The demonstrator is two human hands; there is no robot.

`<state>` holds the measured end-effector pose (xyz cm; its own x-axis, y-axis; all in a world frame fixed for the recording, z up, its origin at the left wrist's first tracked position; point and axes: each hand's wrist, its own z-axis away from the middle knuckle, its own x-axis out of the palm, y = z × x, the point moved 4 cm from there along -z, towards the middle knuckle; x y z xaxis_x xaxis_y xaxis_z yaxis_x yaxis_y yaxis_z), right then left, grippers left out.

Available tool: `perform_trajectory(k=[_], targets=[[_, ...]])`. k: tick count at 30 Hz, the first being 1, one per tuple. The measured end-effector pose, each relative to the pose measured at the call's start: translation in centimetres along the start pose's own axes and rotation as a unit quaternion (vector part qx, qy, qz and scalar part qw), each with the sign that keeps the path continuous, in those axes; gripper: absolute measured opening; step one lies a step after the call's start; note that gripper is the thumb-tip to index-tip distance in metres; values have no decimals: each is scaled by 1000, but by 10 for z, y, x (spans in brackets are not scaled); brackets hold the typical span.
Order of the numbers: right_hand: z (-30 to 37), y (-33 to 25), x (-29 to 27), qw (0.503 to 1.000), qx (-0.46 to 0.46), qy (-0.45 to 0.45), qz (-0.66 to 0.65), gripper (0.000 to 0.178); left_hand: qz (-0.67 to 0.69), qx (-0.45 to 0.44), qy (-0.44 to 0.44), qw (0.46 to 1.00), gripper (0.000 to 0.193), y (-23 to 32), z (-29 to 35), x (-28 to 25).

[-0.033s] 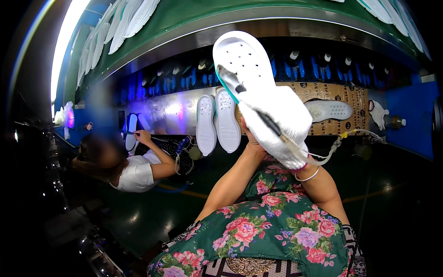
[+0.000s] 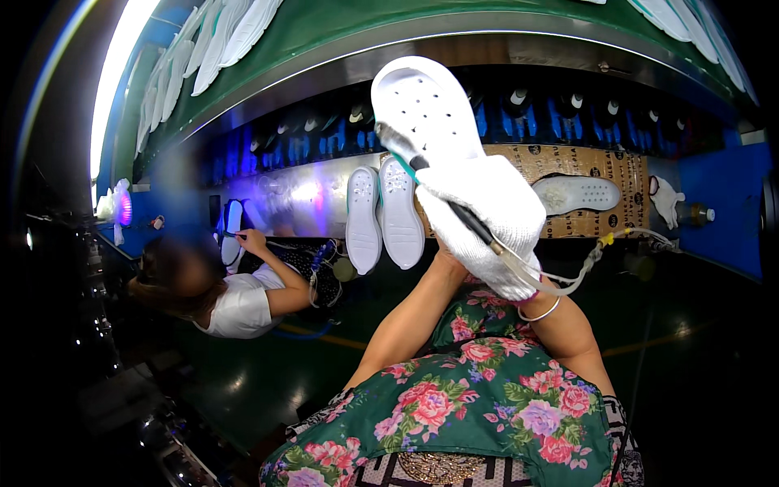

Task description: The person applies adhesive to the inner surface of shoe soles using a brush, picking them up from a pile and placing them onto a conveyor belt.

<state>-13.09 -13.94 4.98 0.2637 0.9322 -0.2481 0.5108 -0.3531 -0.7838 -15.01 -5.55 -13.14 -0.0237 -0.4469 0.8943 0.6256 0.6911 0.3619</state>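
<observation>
White rubber fills the middle of the view: a pale shoe sole (image 2: 423, 109) is lifted up toward the head camera, tread side showing, so its surface faces the person who works on it. The right hand (image 2: 483, 215), in a white knit glove, is clenched around a thin dark applicator tool (image 2: 454, 203) whose tip lies against the sole's lower edge, and a clear tube (image 2: 568, 280) trails from the tool off to the right, slack enough to let the wrist turn. The left hand is hidden behind the glove and the sole; only its bare forearm (image 2: 406, 325) rises toward them, so it likely props the sole from below, but whether it grips cannot be told. Just beyond, a pair of white soles (image 2: 383, 213) lies side by side on the belt (image 2: 308, 199), heels toward the person, within easy reach. Another sole (image 2: 576, 195) rests on brown cardboard (image 2: 625, 174) to the right, well apart. To the left, a co-worker in a white shirt (image 2: 235, 304) leans over the line with a hand at another sole (image 2: 232, 235). Open dark floor lies between the two workers, leaving elbow room on both sides.
</observation>
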Motion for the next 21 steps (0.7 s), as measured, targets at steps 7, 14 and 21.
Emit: perform_trajectory(k=[7, 14, 21], targets=[[12, 6, 2, 999, 35, 28, -4, 25, 129, 67, -56, 988, 94, 0, -7, -7], [14, 22, 0, 999, -29, 25, -13, 26, 58, 153, -54, 985, 117, 32, -14, 9], [24, 21, 7, 999, 4, -32, -37, 31, 108, 130, -191, 967, 117, 48, -22, 18]])
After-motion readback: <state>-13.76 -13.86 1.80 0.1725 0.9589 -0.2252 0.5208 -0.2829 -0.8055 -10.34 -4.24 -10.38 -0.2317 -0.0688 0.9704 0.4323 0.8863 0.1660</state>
